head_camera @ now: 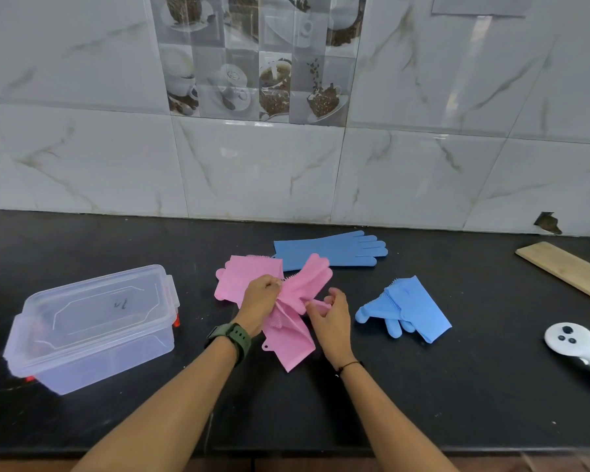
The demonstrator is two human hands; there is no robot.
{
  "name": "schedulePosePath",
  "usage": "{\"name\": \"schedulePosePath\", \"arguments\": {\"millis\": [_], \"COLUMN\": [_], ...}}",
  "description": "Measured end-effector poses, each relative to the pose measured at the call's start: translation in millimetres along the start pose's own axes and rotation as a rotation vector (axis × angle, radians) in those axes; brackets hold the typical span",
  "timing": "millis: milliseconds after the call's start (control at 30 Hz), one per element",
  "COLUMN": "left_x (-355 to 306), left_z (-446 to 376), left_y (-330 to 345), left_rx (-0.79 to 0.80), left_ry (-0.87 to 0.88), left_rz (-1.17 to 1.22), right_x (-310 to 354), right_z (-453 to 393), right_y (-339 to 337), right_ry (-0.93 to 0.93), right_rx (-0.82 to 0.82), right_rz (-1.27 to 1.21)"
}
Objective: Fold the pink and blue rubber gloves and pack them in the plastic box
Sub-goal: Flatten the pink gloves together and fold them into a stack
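We're looking at a glossy black countertop point(423, 403) across the lower frame, white marble-look wall tiles point(82, 148) above, and a coffee-print tile panel point(258, 56) top center.

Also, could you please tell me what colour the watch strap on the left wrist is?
Dark green watch strap, clearest in the head view.

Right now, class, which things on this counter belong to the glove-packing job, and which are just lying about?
Job:
pink glove being folded
folded pink glove
flat blue glove
folded blue glove
plastic box, lid on

Lying about:
wooden board
white controller
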State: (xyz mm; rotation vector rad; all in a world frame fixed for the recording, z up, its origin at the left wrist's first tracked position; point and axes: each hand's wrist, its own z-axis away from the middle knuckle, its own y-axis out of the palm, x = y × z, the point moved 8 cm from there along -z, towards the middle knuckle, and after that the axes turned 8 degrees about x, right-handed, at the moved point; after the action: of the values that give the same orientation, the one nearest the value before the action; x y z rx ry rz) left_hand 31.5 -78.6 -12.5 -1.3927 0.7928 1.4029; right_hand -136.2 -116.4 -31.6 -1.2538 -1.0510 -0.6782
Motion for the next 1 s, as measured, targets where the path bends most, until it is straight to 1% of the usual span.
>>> {"name": "schedulePosePath", "arguments": {"millis": [67,167,233,300,367,400,467,533,667,733,833,900,1000], "left_x": [5,6,6,5,0,-3,-7,-8,-8,-12,-17,-21,-19], "left_z": [2,6,12,19,23,24,29,30,30,29,24,21,18], "left_y": [-1,1,6,15,26,32,44,51,52,48,50,50,61], "left_rx": [-0.047,-0.134,-0.218,-0.253,-0.214,-0.171,-0.073,0.020,0.204,0.233,0.205,0.171,0.198], "left_ry": [-0.033,-0.022,-0.003,0.007,0.038,0.061,0.099,0.116,0.161,0.235,0.332,0.361,0.396], "left_rz": [0.145,0.270,0.341,0.380,0.358,0.329,0.263,0.181,0.082,-0.050,-0.470,-0.554,-0.659], "right_x": [4,9,14,15,18,22,26,22,7,3,0,-8,-22], "right_z": [2,4,7,9,10,11,9,6,3,2,1,2,2], "right_y": [-1,-5,-2,9,29,37,46,45,30,24,21,21,16], "right_ry": [-0.019,-0.063,-0.073,-0.033,-0.012,-0.035,-0.067,-0.041,0.072,0.129,0.243,0.352,0.463], "right_rx": [-0.045,-0.132,-0.124,-0.004,0.189,0.274,0.360,0.390,0.380,0.358,0.344,0.357,0.341], "right_rz": [0.038,-0.015,-0.031,-0.111,-0.251,-0.319,-0.479,-0.612,-0.639,-0.736,-0.790,-0.763,-0.616]}}
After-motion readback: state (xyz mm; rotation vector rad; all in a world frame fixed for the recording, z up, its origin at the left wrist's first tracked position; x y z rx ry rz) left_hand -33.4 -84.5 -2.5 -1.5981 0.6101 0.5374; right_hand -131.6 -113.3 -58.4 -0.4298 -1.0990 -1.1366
